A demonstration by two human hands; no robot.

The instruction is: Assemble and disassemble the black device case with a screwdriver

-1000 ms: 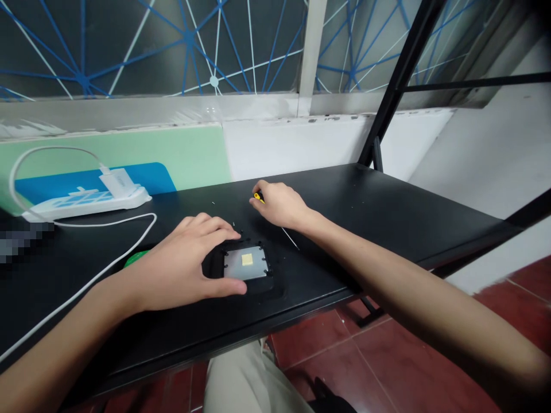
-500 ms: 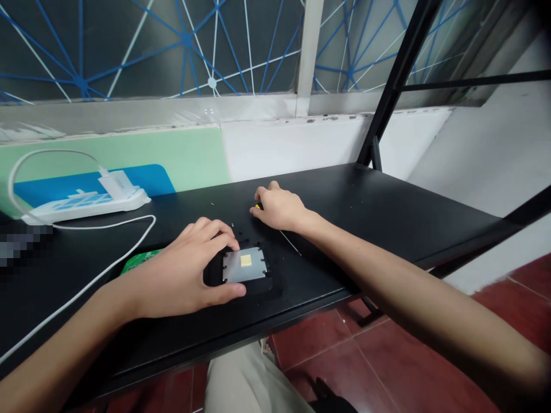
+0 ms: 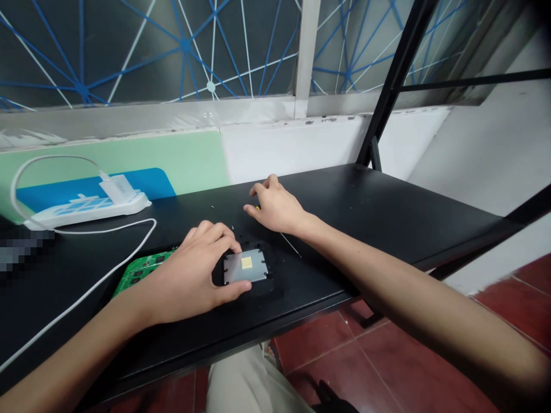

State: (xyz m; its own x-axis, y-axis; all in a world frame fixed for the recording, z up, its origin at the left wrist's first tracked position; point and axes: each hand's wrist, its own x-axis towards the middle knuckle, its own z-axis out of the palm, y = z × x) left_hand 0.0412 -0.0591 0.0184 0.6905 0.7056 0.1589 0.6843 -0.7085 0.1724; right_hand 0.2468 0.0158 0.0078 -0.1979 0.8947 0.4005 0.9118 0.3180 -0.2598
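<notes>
My left hand (image 3: 193,269) curves over the left end of a flat black device (image 3: 270,281), thumb along its near side and fingertips at the far side. Set in this device is a silvery metal plate (image 3: 235,269) with a pale yellow square pad (image 3: 246,263) and small dark tabs around its edges. Partly under my left hand and forearm lies a green circuit board (image 3: 142,267). My right hand (image 3: 278,206) hovers low over the desk, thumb and fingers apart. Beneath it shows a bit of yellow handle, and a thin metal shaft (image 3: 291,244) sticks out toward me, like a screwdriver.
Tiny screws or bits (image 3: 241,234) lie on the black desk (image 3: 336,206) behind the device. A white power strip (image 3: 86,211) with a plugged-in charger (image 3: 117,188) stands at the back left. Its white cable (image 3: 86,295) loops across the left side. A black metal frame (image 3: 387,103) rises at the right.
My right hand's thumb and fingers have spread apart around the yellow handle. My left hand has shifted slightly right and nearer, and more of the green circuit board shows.
</notes>
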